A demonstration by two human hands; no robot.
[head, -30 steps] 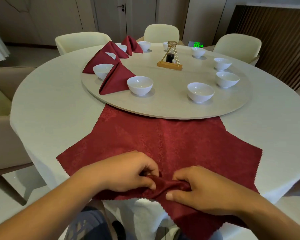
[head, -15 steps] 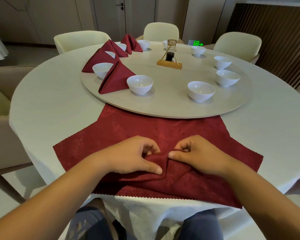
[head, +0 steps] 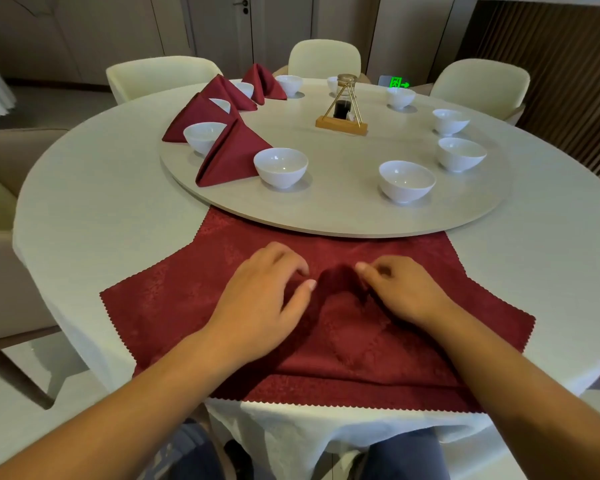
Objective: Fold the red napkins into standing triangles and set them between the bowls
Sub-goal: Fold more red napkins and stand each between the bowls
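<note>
Just in front of me the red napkin (head: 174, 306) lies spread on the tabletop (head: 84, 209), its near corner folded up toward the middle. My right hand (head: 404, 294) holds that flap's tip in a narrow pinching grip. My left hand (head: 265, 303) curls over the other side, pinching or only pressing, I cannot tell. Farther off, the napkin's far corner runs under the turntable (head: 361, 230). A careless tug could snag there, skew my crease, or jolt the bowls (head: 280, 166) and standing triangles (head: 229, 157).

left hand (head: 265, 301): fingers curled, pinch napkin (head: 361, 344) | right hand (head: 400, 292): fingers curled, pinch napkin
</note>
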